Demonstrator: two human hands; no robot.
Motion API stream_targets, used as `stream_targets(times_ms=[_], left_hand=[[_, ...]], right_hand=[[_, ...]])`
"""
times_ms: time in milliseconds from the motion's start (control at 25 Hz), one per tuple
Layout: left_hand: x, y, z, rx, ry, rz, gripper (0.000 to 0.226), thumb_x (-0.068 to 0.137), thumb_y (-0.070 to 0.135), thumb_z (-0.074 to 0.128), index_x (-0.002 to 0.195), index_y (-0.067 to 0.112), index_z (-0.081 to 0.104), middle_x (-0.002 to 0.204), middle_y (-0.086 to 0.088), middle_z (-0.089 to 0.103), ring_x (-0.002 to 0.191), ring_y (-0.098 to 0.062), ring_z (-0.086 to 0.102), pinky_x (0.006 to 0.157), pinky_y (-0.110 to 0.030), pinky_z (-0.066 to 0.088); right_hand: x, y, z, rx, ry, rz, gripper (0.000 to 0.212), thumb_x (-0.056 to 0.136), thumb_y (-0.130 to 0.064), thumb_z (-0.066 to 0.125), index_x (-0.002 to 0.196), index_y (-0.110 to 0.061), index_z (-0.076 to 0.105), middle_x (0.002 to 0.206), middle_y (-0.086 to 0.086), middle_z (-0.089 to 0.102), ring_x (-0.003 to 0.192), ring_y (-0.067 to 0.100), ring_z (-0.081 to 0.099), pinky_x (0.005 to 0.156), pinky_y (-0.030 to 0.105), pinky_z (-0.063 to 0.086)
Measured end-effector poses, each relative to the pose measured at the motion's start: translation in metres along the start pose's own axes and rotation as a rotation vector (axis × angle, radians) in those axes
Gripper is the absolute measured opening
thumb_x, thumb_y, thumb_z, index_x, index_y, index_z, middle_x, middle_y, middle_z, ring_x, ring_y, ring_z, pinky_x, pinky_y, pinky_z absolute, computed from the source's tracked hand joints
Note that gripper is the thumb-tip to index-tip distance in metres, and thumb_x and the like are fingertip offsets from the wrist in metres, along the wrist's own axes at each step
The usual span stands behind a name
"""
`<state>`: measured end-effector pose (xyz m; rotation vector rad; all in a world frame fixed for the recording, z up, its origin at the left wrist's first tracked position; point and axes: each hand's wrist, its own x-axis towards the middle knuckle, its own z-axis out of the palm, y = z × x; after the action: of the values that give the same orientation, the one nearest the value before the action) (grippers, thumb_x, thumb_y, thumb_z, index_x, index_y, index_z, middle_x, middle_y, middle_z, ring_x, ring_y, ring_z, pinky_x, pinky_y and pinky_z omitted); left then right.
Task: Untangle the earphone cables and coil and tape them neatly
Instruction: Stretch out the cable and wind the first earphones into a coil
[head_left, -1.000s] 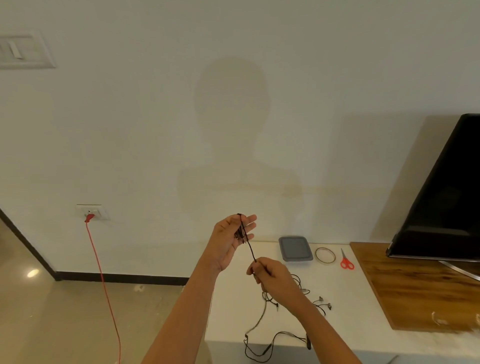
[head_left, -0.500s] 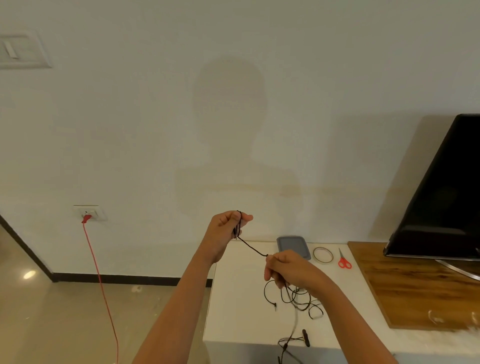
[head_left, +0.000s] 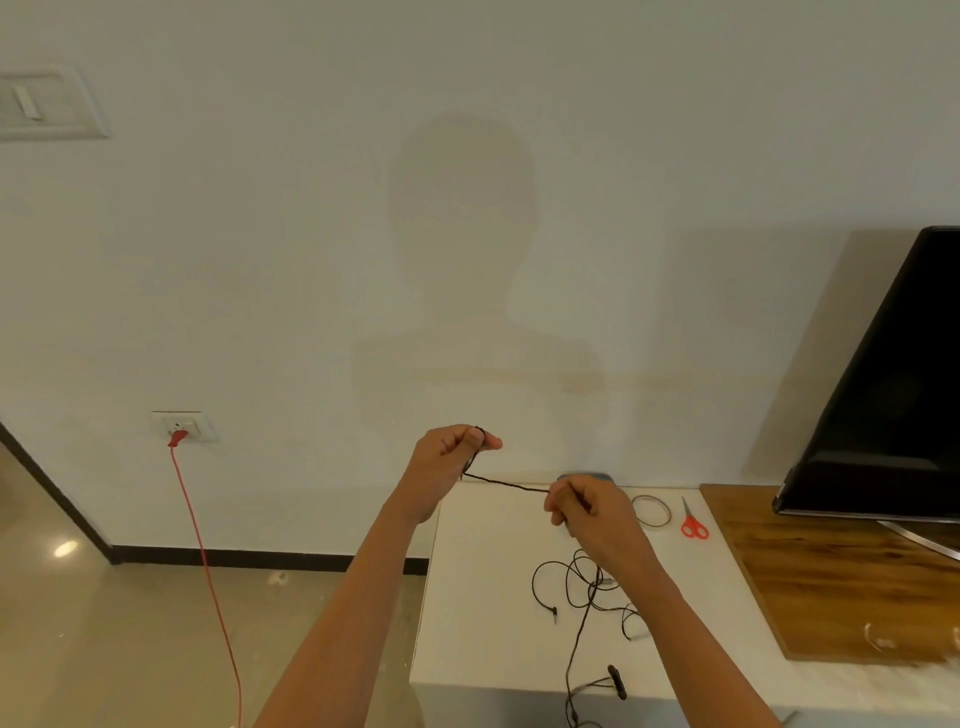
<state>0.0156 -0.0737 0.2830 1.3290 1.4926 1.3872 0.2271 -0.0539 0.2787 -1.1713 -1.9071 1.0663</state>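
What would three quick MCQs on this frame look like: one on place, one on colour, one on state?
1. Relative to the tape roll, the scissors on the white table lie:
A left of it; B right of it; C inside it.

2. The cord plugged into the wall socket is:
A red; B black; C white.

3. The earphone cable between the left hand and the right hand is:
A lying on the table; B hanging slack; C pulled taut.

Key:
1 B, the scissors sit just right of the tape roll.
2 A, the cord runs red from the socket down to the floor.
3 C, the cable runs in a straight line from hand to hand, above the table.
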Motion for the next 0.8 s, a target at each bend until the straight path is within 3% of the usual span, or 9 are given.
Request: stream_targets(times_ms=[80,160,240,320,400,480,520,640,800], left_hand=[[-0.007,-0.002,0.010,0.097,-0.126,-0.025,0.031,0.100,0.021,0.045,0.099,0.007,0.074,0.081,0.012,0.072,0.082,0.001,0.064,0.079,-0.020,0.044],[-0.017,0.001,0.022,0.068,-0.275,-0.081,0.035,0.101,0.023,0.043,0.100,0.003,0.072,0.075,0.003,0.070,0.076,0.002,0.063,0.074,-0.019,0.043],[-0.025,0.006,0.028,-0.131,-0.382,-0.139,0.036,0.100,0.025,0.041,0.095,0.003,0.069,0.091,-0.010,0.073,0.088,-0.014,0.067,0.081,-0.029,0.050],[-0.031,0.018,0.029,-0.410,-0.454,-0.182,0.035,0.100,0.022,0.038,0.085,0.005,0.065,0.088,-0.015,0.072,0.096,-0.030,0.068,0.087,-0.044,0.055],[-0.032,0.034,0.030,-0.655,-0.428,-0.179,0.039,0.101,0.018,0.033,0.077,0.006,0.061,0.081,-0.014,0.070,0.097,-0.035,0.069,0.085,-0.054,0.055],[-0.026,0.046,0.031,-0.788,-0.327,-0.136,0.037,0.101,0.016,0.033,0.074,0.006,0.057,0.088,-0.018,0.071,0.098,-0.036,0.069,0.082,-0.056,0.054],[-0.022,0.049,0.030,-0.813,-0.270,-0.111,0.035,0.101,0.015,0.033,0.075,0.006,0.055,0.096,-0.020,0.071,0.100,-0.036,0.068,0.082,-0.056,0.055],[-0.008,0.046,0.021,-0.832,-0.153,-0.084,0.031,0.102,0.014,0.034,0.085,0.004,0.058,0.112,-0.021,0.068,0.104,-0.036,0.066,0.084,-0.054,0.055],[0.002,0.023,0.011,-0.637,-0.028,-0.068,0.027,0.101,0.012,0.038,0.108,0.000,0.061,0.112,-0.014,0.066,0.078,-0.017,0.070,0.091,-0.047,0.054]], right_hand=[[0.007,-0.011,-0.002,-0.048,0.032,-0.085,0.031,0.095,-0.017,0.048,0.068,-0.019,0.062,0.052,-0.020,0.057,0.045,0.001,0.047,0.052,0.017,0.037],[0.021,-0.026,-0.008,-0.114,0.073,-0.180,0.030,0.095,-0.029,0.049,0.068,-0.022,0.059,0.051,-0.023,0.055,0.042,0.005,0.040,0.049,0.021,0.035],[0.038,-0.041,-0.015,-0.145,0.100,-0.257,0.029,0.094,-0.036,0.051,0.069,-0.024,0.061,0.054,-0.020,0.057,0.043,0.008,0.041,0.048,0.020,0.034],[0.057,-0.045,-0.019,-0.072,0.090,-0.260,0.026,0.091,-0.036,0.057,0.070,-0.024,0.067,0.061,-0.012,0.064,0.045,0.010,0.042,0.049,0.022,0.036],[0.071,-0.033,-0.012,0.049,0.048,-0.183,0.026,0.086,-0.038,0.063,0.067,-0.021,0.069,0.067,0.006,0.067,0.050,0.012,0.043,0.053,0.024,0.037],[0.067,-0.011,0.007,0.198,0.003,-0.059,0.026,0.083,-0.037,0.064,0.065,-0.018,0.069,0.071,0.020,0.063,0.060,0.016,0.050,0.060,0.033,0.043],[0.059,0.000,0.018,0.227,-0.023,-0.007,0.027,0.085,-0.035,0.061,0.065,-0.018,0.068,0.068,0.020,0.059,0.059,0.017,0.050,0.057,0.035,0.044],[0.018,0.020,0.042,0.181,-0.106,0.052,0.042,0.094,-0.039,0.050,0.059,-0.019,0.062,0.053,-0.001,0.049,0.047,0.008,0.040,0.048,0.022,0.034],[-0.026,0.014,0.041,0.080,-0.132,-0.078,0.036,0.095,-0.031,0.051,0.060,-0.025,0.060,0.049,-0.011,0.053,0.045,0.003,0.042,0.051,0.020,0.037]])
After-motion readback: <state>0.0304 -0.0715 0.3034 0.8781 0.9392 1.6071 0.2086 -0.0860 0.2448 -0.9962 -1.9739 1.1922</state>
